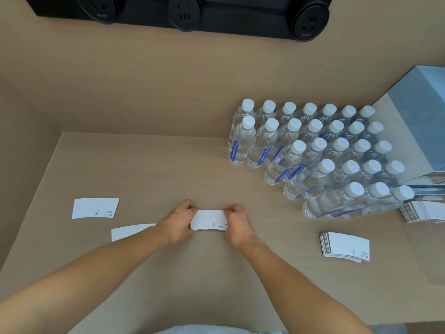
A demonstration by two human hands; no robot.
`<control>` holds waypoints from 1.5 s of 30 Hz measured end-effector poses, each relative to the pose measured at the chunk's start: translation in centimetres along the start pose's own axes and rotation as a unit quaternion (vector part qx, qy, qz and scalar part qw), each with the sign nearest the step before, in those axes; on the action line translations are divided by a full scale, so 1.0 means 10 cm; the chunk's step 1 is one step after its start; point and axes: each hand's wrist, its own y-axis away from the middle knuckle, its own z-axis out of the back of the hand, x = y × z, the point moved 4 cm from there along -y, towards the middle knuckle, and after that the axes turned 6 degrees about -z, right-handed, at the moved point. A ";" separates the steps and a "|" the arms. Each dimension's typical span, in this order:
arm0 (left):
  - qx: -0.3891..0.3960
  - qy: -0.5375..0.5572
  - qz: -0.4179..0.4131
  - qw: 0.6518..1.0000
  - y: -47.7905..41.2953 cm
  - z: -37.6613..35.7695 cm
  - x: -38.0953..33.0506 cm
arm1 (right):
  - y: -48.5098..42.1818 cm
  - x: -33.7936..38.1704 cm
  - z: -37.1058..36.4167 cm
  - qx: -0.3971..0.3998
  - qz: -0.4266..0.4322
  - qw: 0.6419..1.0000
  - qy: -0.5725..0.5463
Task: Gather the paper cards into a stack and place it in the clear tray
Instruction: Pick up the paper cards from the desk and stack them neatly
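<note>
A small stack of white paper cards [209, 220] lies on the tan table in front of me. My left hand [179, 222] grips its left end and my right hand [237, 222] grips its right end. A single card [95, 208] lies flat at the left. Another card [130, 232] is partly hidden under my left forearm. A fanned stack of cards [345, 247] rests at the right. The clear tray [431, 261] sits at the right edge, with more cards [420, 212] inside its far part.
Several rows of water bottles [313, 153] with white caps stand at the right rear. A clear box [419, 121] stands behind them. Black round power sockets [184, 13] sit at the far edge of the table [144, 165].
</note>
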 end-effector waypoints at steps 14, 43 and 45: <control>-0.003 -0.013 0.019 1.000 0.33 0.07 0.14 | 0.08 0.03 0.06 0.027 -0.015 0.999 0.018; -0.046 -0.088 0.105 0.990 1.76 0.48 1.50 | 0.16 2.06 -0.65 0.036 0.117 0.988 0.095; -0.044 -0.086 0.108 0.989 1.78 0.46 1.52 | 0.17 2.08 -0.68 0.037 0.115 0.988 0.097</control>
